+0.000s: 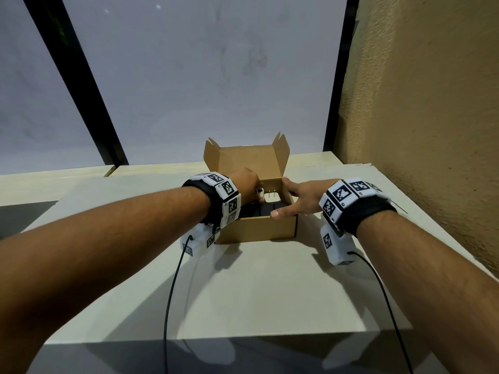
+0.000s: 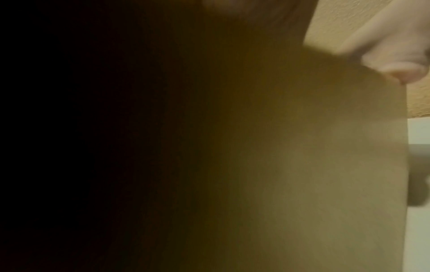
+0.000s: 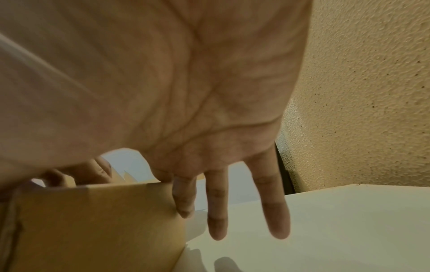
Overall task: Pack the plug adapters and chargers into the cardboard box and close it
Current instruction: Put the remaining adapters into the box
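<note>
Cardboard box [image 1: 256, 228] sits on the pale table [image 1: 243, 292], lid flaps upright at the back, dark chargers [image 1: 266, 209] already low inside. Left hand [image 1: 247, 186] reaches over the near-left rim into the box, fingers around a white plug adapter [image 1: 259, 195], likely seating it; the grip itself is hidden. Right hand [image 1: 299, 197] lies spread across the right rim, fingers straight, probably steadying. Left wrist view mostly dark cardboard.
</note>
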Tool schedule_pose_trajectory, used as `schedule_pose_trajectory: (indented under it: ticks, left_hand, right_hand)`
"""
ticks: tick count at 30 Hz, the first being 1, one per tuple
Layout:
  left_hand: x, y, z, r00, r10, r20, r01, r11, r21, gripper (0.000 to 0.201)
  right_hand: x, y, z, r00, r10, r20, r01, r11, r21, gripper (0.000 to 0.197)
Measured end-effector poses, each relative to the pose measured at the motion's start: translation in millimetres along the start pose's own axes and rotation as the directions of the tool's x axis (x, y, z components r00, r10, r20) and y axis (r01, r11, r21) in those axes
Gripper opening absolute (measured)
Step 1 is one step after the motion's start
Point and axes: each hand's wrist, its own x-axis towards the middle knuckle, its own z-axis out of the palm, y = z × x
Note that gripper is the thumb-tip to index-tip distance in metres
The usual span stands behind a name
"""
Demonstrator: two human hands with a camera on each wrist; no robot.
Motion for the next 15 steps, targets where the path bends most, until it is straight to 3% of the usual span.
schedule_pose_trajectory:
  ticks: [7,15]
  left_hand:
    - [-0.8,-1.2,4.5,0.999,-0.019,-0.028,0.018,1.0,-0.023,0.036]
    - [-1.0,-5.9,4.5,0.999,0.027,-0.042,-0.028,0.999,-0.026,0.048]
  right_hand:
    - [5.3,1.4,0.8,1.0,0.006,0.008,-0.006,1.0,0.004,0.11]
    - [10.9,3.7,3.9,1.0,-0.014,0.022,0.013,0.998,0.062,0.112]
